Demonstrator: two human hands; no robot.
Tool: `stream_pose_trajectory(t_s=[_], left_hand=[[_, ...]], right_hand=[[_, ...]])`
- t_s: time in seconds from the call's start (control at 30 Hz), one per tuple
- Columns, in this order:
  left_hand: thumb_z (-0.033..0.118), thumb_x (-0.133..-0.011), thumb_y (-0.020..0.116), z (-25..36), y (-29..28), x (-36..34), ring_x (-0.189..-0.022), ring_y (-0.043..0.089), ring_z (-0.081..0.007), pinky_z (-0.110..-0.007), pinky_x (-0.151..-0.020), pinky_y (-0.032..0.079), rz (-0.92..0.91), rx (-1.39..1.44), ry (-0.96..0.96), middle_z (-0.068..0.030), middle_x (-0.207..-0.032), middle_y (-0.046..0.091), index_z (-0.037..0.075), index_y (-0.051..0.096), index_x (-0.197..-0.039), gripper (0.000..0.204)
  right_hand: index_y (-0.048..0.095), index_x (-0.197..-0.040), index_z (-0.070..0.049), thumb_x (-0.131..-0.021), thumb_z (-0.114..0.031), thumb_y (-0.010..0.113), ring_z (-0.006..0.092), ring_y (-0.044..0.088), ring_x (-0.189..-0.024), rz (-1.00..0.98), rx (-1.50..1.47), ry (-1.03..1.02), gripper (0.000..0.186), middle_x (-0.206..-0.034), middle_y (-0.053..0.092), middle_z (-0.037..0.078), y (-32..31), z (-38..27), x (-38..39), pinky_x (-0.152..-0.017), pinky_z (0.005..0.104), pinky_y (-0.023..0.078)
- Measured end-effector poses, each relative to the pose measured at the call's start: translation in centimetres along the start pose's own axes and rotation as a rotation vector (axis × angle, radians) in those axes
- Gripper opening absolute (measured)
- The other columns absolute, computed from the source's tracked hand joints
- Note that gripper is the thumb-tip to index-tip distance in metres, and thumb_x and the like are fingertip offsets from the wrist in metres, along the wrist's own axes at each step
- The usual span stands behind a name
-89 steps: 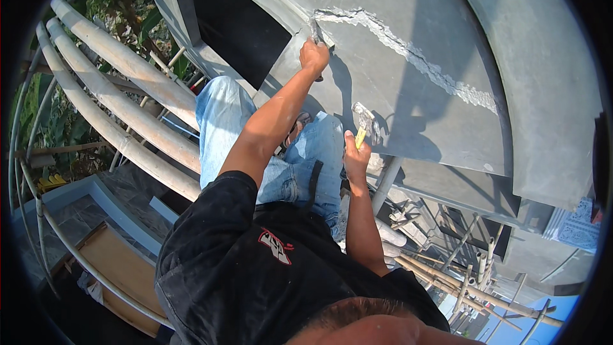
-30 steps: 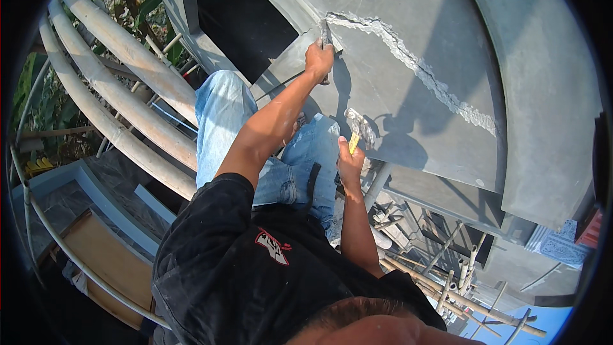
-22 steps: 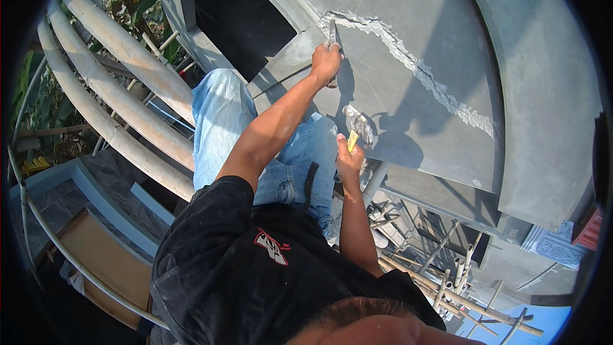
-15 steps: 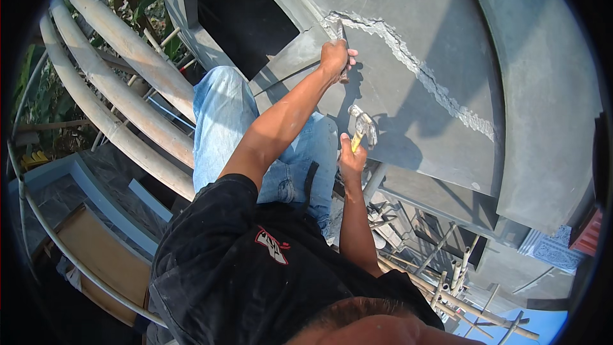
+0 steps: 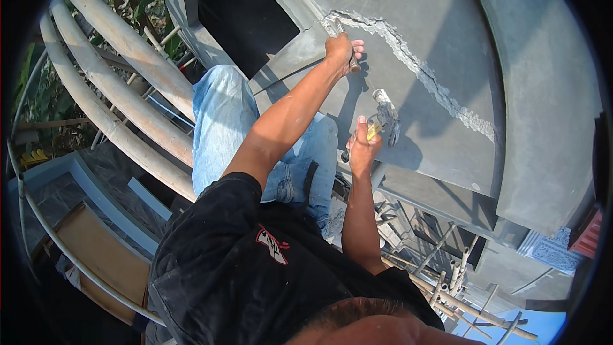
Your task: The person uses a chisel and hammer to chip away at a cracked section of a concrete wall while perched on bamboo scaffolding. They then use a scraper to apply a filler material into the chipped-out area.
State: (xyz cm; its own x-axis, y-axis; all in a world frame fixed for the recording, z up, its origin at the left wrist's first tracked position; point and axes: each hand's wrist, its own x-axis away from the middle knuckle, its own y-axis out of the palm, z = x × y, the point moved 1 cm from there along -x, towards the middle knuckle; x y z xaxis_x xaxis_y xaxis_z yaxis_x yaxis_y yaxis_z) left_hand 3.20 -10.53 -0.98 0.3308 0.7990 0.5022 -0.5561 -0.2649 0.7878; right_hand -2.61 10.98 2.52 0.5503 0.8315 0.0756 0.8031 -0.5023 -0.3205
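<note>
My left hand (image 5: 341, 52) is wrapped round a chisel (image 5: 354, 66), whose blade rests at the left end of a jagged groove (image 5: 408, 54) chipped in the grey wall (image 5: 440, 19). Pale, rough material shows inside the groove. Below and to the right, my right hand (image 5: 364, 145) grips the yellow part of the handle of a claw hammer (image 5: 386, 115). The hammer's dusty metal head is apart from the chisel's butt end. Both tools and my arms throw shadows on the wall.
A dark opening (image 5: 242, 13) lies left of the groove. Thick bamboo poles (image 5: 128, 83) run along my left side. A raised curved ledge (image 5: 543, 89) borders the wall at right. Bamboo scaffolding (image 5: 456, 281) and a red panel (image 5: 584, 233) show at lower right.
My right hand has moved right and slightly up with the hammer, whose head has swung away from the chisel. My left hand has shifted slightly right, its chisel tilted more.
</note>
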Motion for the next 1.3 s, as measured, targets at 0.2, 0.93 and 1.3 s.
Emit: stream_pose_trajectory(t_s=[0.2,0.93,1.3], left_hand=[[0.012,-0.090,0.033,0.3,-0.2,-0.3,-0.051,0.054,-0.0146,-0.027,-0.040,0.046,-0.053,0.099,-0.032,-0.0155,-0.082,0.062,-0.006,0.040,-0.102,0.024],[0.015,-0.093,0.029,0.8,0.3,-2.4,-0.052,0.054,-0.0152,-0.026,-0.042,0.049,-0.049,0.270,-0.074,-0.0154,-0.082,0.060,-0.006,0.040,-0.105,0.027],[0.018,-0.092,0.028,0.4,1.3,-3.7,-0.056,0.059,-0.0213,-0.031,-0.045,0.051,-0.031,0.319,-0.093,-0.0199,-0.083,0.061,-0.012,0.043,-0.098,0.034]], right_hand=[[0.047,-0.068,-0.008,-0.088,-0.025,0.061,0.0075,0.036,-0.039,0.030,-0.089,-0.140,0.030,-0.049,0.038,-0.003,1.5,-0.8,-1.3,-0.039,0.0256,0.035],[0.046,-0.061,-0.010,-0.090,-0.035,0.058,0.0068,0.038,-0.039,0.097,0.499,-0.387,0.040,-0.049,0.040,-0.002,3.9,0.1,-5.0,-0.037,0.0250,0.032],[0.046,-0.058,-0.005,-0.090,-0.036,0.058,0.0112,0.038,-0.041,0.194,0.263,-0.380,0.046,-0.049,0.042,0.000,3.1,5.6,-8.9,-0.040,0.0304,0.031]])
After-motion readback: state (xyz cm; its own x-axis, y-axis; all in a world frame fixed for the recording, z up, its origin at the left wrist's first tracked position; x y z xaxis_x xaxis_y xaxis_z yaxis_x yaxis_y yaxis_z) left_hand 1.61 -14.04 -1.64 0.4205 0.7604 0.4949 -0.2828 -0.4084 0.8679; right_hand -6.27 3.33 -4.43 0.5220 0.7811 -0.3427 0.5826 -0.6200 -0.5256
